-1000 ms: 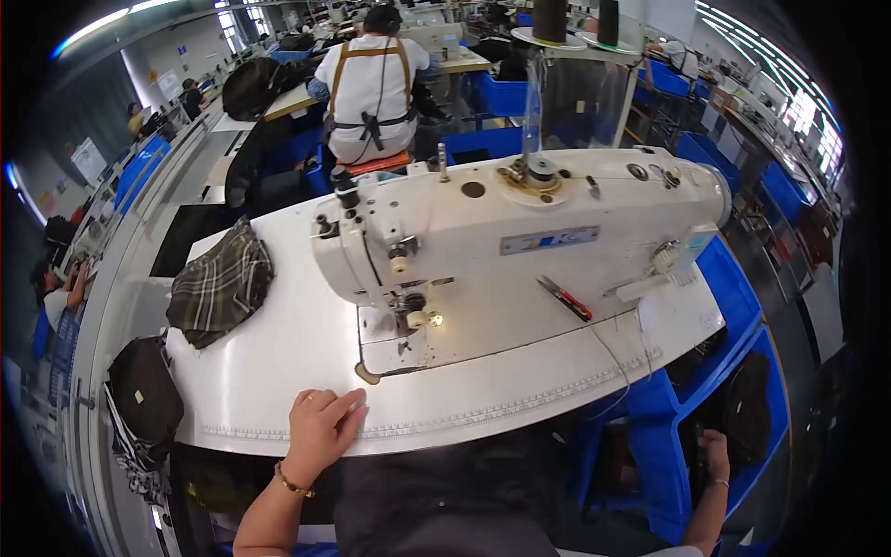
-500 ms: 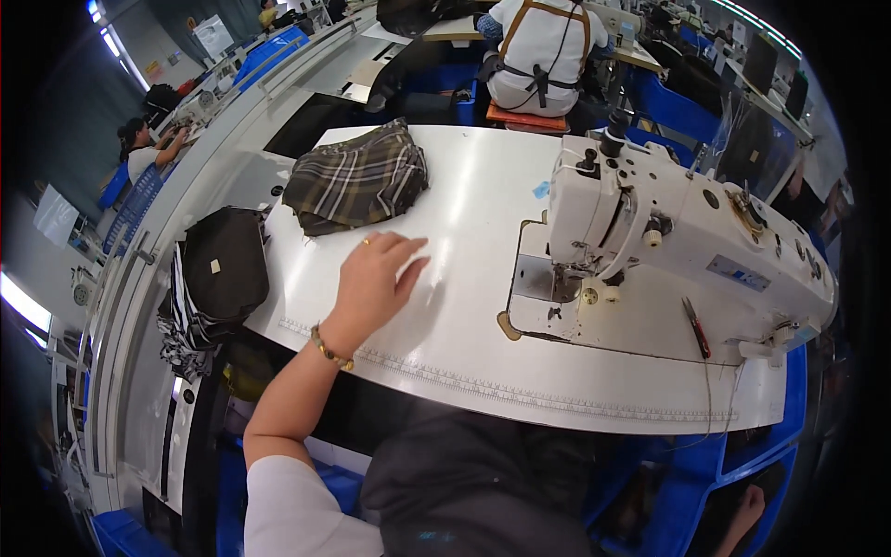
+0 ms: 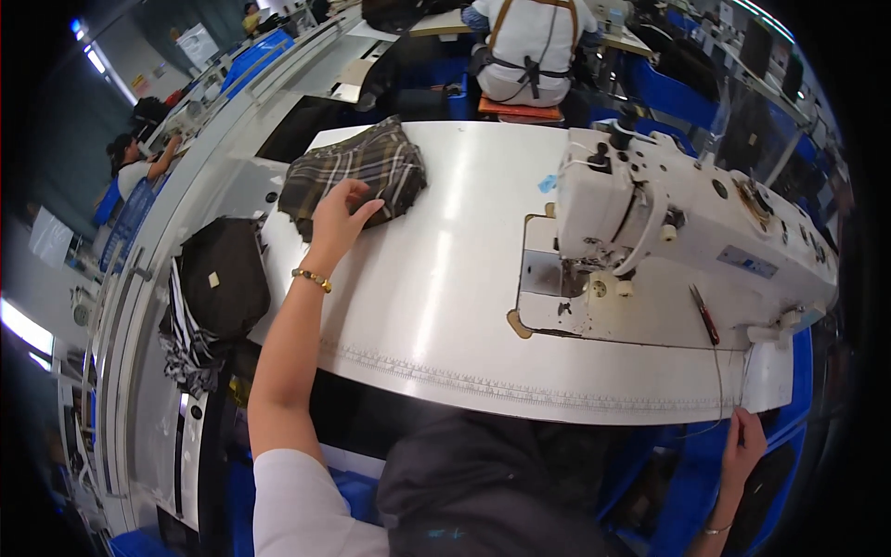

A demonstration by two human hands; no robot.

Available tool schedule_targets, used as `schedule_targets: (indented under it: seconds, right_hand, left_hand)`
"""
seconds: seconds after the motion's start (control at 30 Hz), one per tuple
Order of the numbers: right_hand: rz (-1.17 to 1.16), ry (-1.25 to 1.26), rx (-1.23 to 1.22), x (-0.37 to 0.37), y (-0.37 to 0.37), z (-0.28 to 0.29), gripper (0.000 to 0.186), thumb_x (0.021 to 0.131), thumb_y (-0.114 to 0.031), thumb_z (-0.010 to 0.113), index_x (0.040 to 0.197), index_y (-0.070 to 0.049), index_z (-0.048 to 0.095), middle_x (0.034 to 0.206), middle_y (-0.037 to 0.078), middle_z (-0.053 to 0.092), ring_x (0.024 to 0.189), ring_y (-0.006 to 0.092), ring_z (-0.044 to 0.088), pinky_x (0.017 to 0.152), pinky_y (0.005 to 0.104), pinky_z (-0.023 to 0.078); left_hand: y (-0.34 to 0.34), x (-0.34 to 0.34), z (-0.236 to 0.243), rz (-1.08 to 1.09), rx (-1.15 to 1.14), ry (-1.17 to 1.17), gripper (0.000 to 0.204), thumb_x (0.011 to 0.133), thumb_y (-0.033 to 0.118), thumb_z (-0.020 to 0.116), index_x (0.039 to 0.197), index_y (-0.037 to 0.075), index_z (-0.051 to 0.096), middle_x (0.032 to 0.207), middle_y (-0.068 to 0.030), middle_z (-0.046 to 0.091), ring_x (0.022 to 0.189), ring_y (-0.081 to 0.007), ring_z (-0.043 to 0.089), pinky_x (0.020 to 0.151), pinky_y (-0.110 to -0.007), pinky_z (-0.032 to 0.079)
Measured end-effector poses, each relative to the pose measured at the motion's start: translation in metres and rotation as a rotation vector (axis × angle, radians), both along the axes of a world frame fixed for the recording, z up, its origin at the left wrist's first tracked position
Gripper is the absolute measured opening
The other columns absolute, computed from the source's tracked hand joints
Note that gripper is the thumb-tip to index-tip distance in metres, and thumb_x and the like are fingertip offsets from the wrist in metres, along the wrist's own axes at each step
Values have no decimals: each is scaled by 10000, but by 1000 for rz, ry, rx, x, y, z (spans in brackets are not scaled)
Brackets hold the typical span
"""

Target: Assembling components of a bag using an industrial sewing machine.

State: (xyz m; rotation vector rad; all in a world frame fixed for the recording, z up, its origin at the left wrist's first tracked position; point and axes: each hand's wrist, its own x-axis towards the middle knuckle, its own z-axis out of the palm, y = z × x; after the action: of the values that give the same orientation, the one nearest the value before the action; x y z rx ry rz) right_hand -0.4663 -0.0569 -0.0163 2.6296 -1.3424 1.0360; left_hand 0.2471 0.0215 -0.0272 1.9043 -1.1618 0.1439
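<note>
My left hand (image 3: pixel 339 212) reaches over the near side of a plaid fabric stack (image 3: pixel 367 160) at the table's back left, fingertips on or just above it, thumb apart from the fingers. A dark fabric pile (image 3: pixel 218 283) with striped edges lies left of it. My right hand (image 3: pixel 744 436) is at the table's front right edge, fingers closed beside hanging threads; whether it holds anything is unclear. The white sewing machine (image 3: pixel 687 223) stands on the right of the white table (image 3: pixel 436 278), with red-handled scissors (image 3: pixel 705 316) on its bed.
Blue bins (image 3: pixel 780 492) sit below the table's right end. A metal rail (image 3: pixel 139 288) runs along the left. A person in white (image 3: pixel 529 56) sits ahead at another station, another worker (image 3: pixel 139 162) at far left. A printed ruler (image 3: pixel 520 395) lines the front edge.
The view has swung left. My left hand has moved forward and left onto the plaid stack. My right hand has risen from the blue bins to the table's edge.
</note>
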Motion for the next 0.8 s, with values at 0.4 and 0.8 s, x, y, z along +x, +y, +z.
schedule_targets:
  seconds: [0.4,0.8]
  right_hand:
    - [294,89,48,55,42,-47,139,836,-161,705,946,-107,639,736,28,528,633,208,599,506,350,454]
    - [150,26,60,20,69,-61,99,869,-164,679,953,-114,664,721,32,545,619,217,603,502,347,445]
  left_hand:
    - [14,64,-20,-57,64,69,294,947,239,715,1034,-41,736,922,-131,721,796,-206,625,710,-368,517]
    - [16,26,9,134,98,-229,359,1022,265,579,1067,-81,665,1006,-233,702,846,-329,635,788,-445,502]
